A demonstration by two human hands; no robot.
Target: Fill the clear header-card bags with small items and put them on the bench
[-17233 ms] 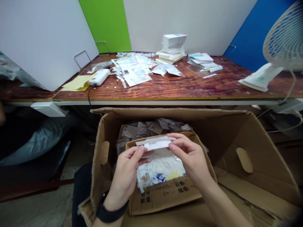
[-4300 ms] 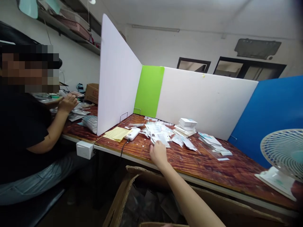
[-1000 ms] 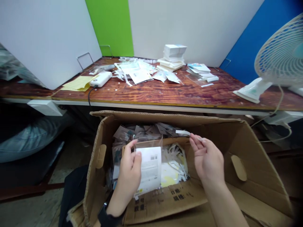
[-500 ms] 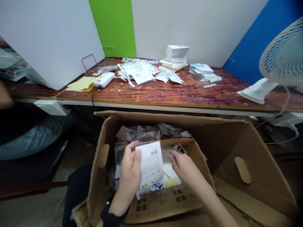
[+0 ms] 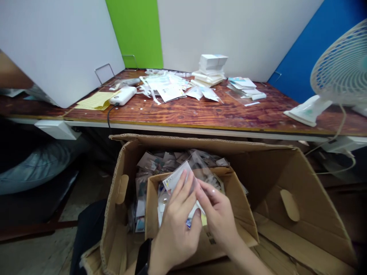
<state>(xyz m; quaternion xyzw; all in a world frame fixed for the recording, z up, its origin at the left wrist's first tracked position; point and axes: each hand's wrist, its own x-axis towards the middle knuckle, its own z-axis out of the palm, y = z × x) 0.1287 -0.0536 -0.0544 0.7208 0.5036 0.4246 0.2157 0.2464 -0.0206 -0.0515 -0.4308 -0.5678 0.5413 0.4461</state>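
My left hand point(image 5: 176, 229) and my right hand point(image 5: 216, 217) meet over a small cardboard box point(image 5: 189, 240) standing inside a larger carton point(image 5: 301, 198). Between them they pinch a clear plastic bag point(image 5: 200, 177) with a white printed sheet point(image 5: 175, 179) inside it. Fingers of both hands press against the bag and hide its lower part. Several small flat packets point(image 5: 155, 162) lie in the carton behind the small box. A black wristband point(image 5: 143, 256) circles my left wrist.
Beyond the carton stands a wooden table point(image 5: 189, 114) holding loose papers and bags, stacked white boxes point(image 5: 212, 65), a white power bank point(image 5: 123, 95) and a yellow sheet point(image 5: 96, 100). A white fan point(image 5: 341, 68) stands at right. A co-worker's arm point(image 5: 11, 68) enters at upper left.
My right hand has moved left from the small box's contents and joined my left hand on the bag. The bag and its white sheet now tilt between both hands.
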